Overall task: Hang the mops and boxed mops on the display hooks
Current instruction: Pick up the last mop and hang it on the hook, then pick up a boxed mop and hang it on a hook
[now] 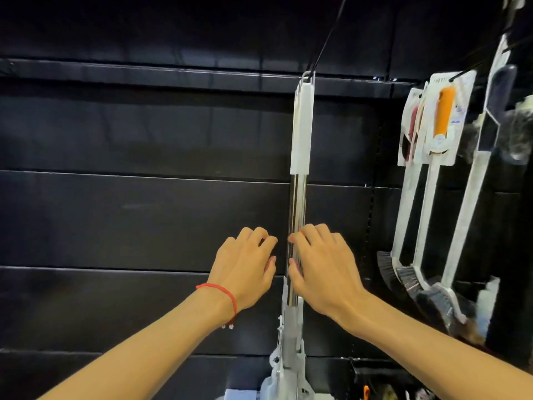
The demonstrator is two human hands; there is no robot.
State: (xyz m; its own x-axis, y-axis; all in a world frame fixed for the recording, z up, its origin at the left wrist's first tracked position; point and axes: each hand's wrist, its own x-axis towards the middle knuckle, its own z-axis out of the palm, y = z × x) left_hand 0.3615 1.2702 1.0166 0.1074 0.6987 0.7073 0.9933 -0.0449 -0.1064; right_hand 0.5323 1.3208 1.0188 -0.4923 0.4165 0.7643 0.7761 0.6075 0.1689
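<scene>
A black slatted back panel (115, 215) fills the left side. In front of it the left grip (245, 267), a bare hand with a red string bracelet (227, 298) at the wrist, has loosely bent fingers and holds nothing; it sits just beside the mops (298, 197) without touching them. The mops hang upright in a tight bunch from a thin display hook (324, 39), white handles on top, chrome poles below, grey fittings at the bottom. The right grip (323, 269) is relaxed too, with forefinger tip and thumb tip against the poles, not wrapped round them. Farther right, long-handled brushes (427, 215) on cards hang from other hooks
</scene>
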